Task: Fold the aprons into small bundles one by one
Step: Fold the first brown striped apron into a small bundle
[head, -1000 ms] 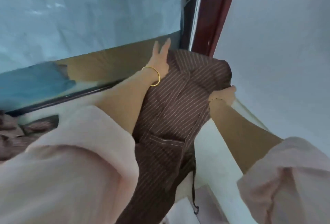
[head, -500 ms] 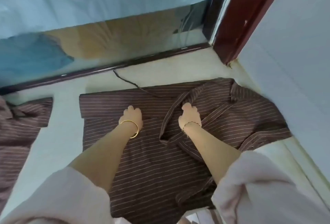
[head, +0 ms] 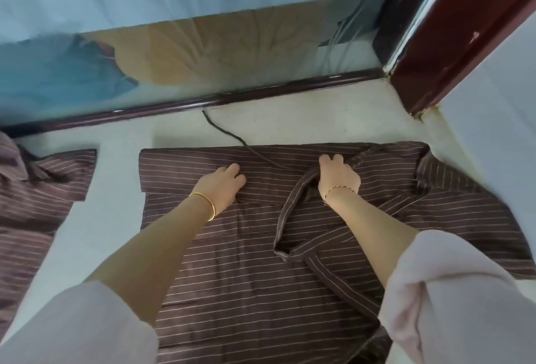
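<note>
Left hand [head: 220, 186] is pressing the apron [head: 232, 276] flat while right hand [head: 338, 179], grip unclear, is covering a strap [head: 287, 213] risking a lumpy fold.

Ahead of our fingers [head: 233, 170] a bare strip [head: 319, 123] runs to the dark rail [head: 261, 96] and glass [head: 203, 53], crossed only by a thin cord [head: 223, 128]. Left of them an open gap reaches the second apron [head: 37, 189]. To the right, the post [head: 452, 53] and wall [head: 493, 146] close us in.
</note>
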### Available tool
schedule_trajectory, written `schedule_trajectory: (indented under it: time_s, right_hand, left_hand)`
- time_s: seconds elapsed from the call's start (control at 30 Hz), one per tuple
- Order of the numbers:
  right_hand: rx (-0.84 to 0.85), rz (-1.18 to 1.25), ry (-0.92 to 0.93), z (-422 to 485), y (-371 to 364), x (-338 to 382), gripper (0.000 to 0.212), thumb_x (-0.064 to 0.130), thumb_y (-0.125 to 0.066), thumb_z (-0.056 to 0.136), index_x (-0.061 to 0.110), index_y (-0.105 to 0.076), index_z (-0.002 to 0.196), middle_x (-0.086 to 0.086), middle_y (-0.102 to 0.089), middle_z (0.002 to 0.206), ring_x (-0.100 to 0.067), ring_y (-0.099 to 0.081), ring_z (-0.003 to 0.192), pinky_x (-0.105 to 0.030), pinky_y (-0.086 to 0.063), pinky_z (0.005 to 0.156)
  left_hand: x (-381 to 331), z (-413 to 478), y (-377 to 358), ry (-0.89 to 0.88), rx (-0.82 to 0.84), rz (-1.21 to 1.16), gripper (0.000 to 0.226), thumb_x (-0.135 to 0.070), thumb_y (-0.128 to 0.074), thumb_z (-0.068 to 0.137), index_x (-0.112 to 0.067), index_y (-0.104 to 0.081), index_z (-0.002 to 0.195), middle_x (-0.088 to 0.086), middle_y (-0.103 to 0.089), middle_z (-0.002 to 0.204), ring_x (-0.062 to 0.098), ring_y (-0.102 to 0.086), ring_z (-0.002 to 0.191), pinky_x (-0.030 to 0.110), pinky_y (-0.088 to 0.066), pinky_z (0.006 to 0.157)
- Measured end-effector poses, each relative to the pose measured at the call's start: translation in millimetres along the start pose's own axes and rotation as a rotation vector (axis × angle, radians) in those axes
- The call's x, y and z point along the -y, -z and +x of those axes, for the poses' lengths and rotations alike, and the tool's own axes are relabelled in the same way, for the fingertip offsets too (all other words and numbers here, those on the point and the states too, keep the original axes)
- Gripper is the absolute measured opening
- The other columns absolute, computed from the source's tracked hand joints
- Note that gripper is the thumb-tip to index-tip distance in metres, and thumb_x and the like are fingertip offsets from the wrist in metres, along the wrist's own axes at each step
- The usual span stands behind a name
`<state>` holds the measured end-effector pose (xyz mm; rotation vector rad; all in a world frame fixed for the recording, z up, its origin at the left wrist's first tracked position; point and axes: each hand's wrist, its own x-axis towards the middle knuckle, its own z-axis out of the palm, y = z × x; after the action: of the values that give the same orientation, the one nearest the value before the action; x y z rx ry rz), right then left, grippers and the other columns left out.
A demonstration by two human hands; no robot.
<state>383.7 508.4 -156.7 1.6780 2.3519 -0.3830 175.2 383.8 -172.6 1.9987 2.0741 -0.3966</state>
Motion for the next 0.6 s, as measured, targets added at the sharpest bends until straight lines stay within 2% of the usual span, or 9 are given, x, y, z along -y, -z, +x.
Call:
schedule_trajectory:
  time_s: [0.1, 0.17, 0.23, 0.37, 0.43, 0.5, 0.57, 0.6]
  right_hand:
    - [-0.078, 0.092, -0.044, 1.0, 6.7, -2.3, 0.037, 0.006, -0.057, 0.089, 0.014, -0.046, 0.123, -0.009, -0.049, 0.116, -0.025, -0.057, 0.08, -0.033, -0.049, 0.064]
    - [-0.158, 0.193, -0.076, 3.4, 13.5, -1.7, 0.033, 0.002, -0.051, 0.09, 0.012, -0.047, 0.121, -0.009, -0.05, 0.117, -0.022, -0.051, 0.069, -0.029, -0.042, 0.056]
    - [-0.224, 0.278, -0.099, 5.6, 19.2, 1.0, 0.033, 0.0, -0.047, 0.091, 0.011, -0.047, 0.122, -0.009, -0.051, 0.119, -0.022, -0.049, 0.068, -0.028, -0.038, 0.055]
    - [-0.323, 0.434, -0.175, 6.2, 28.1, 6.6, 0.029, 0.001, -0.047, 0.092, 0.01, -0.046, 0.119, -0.009, -0.056, 0.111, -0.024, -0.052, 0.073, -0.03, -0.037, 0.058]
    - [-0.293, 0.428, -0.186, 8.6, 32.9, 4.5, 0.025, 0.003, -0.047, 0.092, 0.011, -0.047, 0.115, -0.008, -0.058, 0.096, -0.022, -0.05, 0.069, -0.028, -0.037, 0.055]
    - [-0.152, 0.358, -0.151, 16.2, 40.1, 0.9, 0.021, 0.005, -0.046, 0.092, 0.014, -0.049, 0.111, -0.004, -0.057, 0.088, -0.023, -0.053, 0.072, -0.028, -0.042, 0.058]
    - [-0.012, 0.291, -0.084, 28.2, 50.5, 2.3, 0.019, 0.006, -0.047, 0.091, 0.013, -0.053, 0.107, -0.003, -0.06, 0.093, -0.023, -0.057, 0.081, -0.033, -0.05, 0.069]
    - [-0.019, 0.325, -0.065, 36.2, 55.4, 5.5, 0.019, 0.004, -0.047, 0.091, 0.012, -0.053, 0.107, -0.005, -0.061, 0.098, -0.024, -0.057, 0.086, -0.034, -0.05, 0.074]
  left_hand:
    - [7.1, -4.5, -2.5, -0.009, -0.015, -0.123, 0.027, -0.029, -0.049, 0.093, -0.016, -0.054, 0.116, 0.004, -0.042, 0.125, 0.021, -0.05, 0.101, 0.031, -0.049, 0.087]
    - [8.9, -6.4, -2.0, 0.005, 0.014, -0.147, 0.034, -0.041, -0.054, 0.088, -0.018, -0.053, 0.113, 0.0, -0.04, 0.124, 0.019, -0.048, 0.103, 0.031, -0.049, 0.088]
    - [8.0, -6.1, -0.1, 0.023, 0.049, -0.13, 0.043, -0.048, -0.057, 0.085, -0.019, -0.05, 0.115, -0.001, -0.038, 0.123, 0.017, -0.045, 0.103, 0.031, -0.051, 0.085]
    - [5.6, 0.0, 14.2, 0.02, 0.073, -0.014, 0.032, -0.03, -0.05, 0.092, -0.017, -0.048, 0.122, 0.002, -0.046, 0.115, 0.017, -0.05, 0.09, 0.028, -0.051, 0.073]
    - [9.1, 0.8, 30.3, 0.08, 0.151, -0.051, 0.023, -0.025, -0.048, 0.091, -0.018, -0.051, 0.113, 0.0, -0.054, 0.097, 0.017, -0.053, 0.079, 0.027, -0.045, 0.063]
    - [20.4, 1.9, 54.9, 0.162, 0.366, -0.163, 0.014, -0.021, -0.052, 0.087, -0.014, -0.052, 0.1, 0.002, -0.057, 0.085, 0.018, -0.053, 0.071, 0.026, -0.041, 0.059]
    - [36.9, 9.1, 81.1, 0.258, 0.573, -0.189, 0.014, -0.014, -0.055, 0.087, -0.008, -0.052, 0.099, 0.004, -0.056, 0.074, 0.016, -0.052, 0.061, 0.026, -0.043, 0.057]
    - [44.8, 16.2, 91.5, 0.324, 0.539, -0.176, 0.018, -0.01, -0.055, 0.087, -0.003, -0.054, 0.104, 0.004, -0.057, 0.071, 0.016, -0.055, 0.059, 0.027, -0.047, 0.059]
